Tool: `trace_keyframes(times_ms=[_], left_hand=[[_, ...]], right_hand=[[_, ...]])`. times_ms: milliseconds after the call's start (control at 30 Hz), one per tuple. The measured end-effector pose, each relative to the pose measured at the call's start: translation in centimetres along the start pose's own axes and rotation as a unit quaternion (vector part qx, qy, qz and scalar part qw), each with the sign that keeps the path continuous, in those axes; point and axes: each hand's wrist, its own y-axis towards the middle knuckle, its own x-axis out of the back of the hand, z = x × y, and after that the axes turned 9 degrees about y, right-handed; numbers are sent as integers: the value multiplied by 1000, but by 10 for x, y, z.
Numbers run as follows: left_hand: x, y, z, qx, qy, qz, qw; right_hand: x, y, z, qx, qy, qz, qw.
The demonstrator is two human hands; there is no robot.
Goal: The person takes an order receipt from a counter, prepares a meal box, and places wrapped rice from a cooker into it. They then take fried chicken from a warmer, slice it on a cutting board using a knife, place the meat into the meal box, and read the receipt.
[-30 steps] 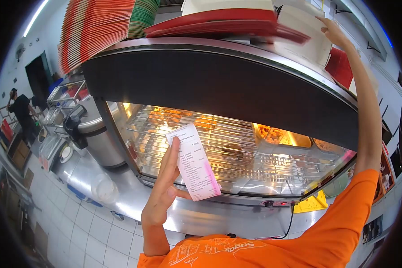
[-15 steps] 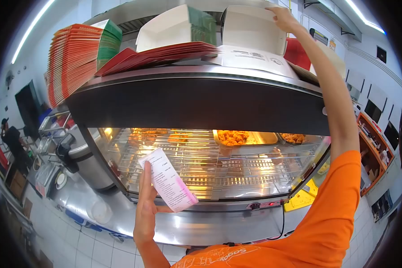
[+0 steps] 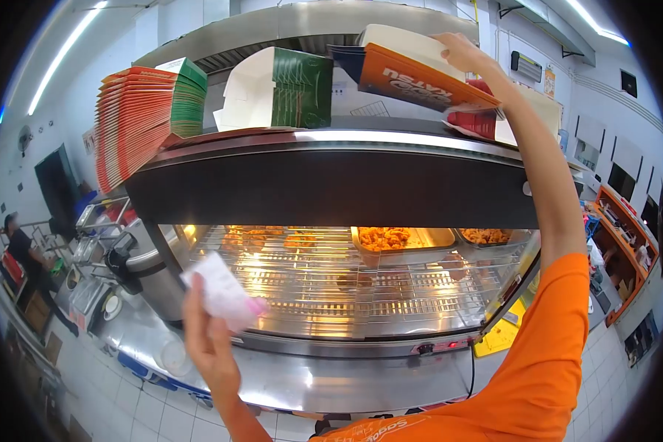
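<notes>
My left hand point(image 3: 212, 346) pinches a white receipt point(image 3: 227, 293) with a pink edge; the paper is blurred and its print unreadable. Up at the top of the warmer, my right hand point(image 3: 465, 55) grips the far edge of a paper food box point(image 3: 420, 79). That box is tilted, with an orange printed side and a navy end facing me and a pale inside. Some fingers are hidden behind its rim. Beside it on the warmer stand a stack of white and green boxes point(image 3: 302, 87) and a tall stack of red-orange folded cartons point(image 3: 134, 121).
Below is the glass-fronted food warmer point(image 3: 331, 184) with wire racks and a tray of fried pieces point(image 3: 384, 239). A yellow board point(image 3: 502, 335) lies at its right, a steel pot point(image 3: 151, 265) at its left. A person in dark clothes point(image 3: 29, 258) stands far left.
The orange food box has been raised and tilted by my right hand, so its printed side shows. My left hand has shifted left with the receipt. The view has moved slightly.
</notes>
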Motion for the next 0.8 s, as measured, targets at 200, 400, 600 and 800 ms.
trace_keyframes(times_ms=[200, 400, 600, 800], left_hand=[[3, 112, -44, -110, 248, -169, 948], [-24, 180, -49, -228, 286, -110, 924], [-68, 179, -64, -287, 388, -77, 872], [-92, 144, -104, -346, 343, -170, 857]], right_hand=[[-4, -37, 28, 63, 10, 40, 997], [9, -78, 58, 146, -21, -111, 983], [64, -148, 119, 89, 178, 201, 959], [55, -155, 101, 134, 221, 239, 936]])
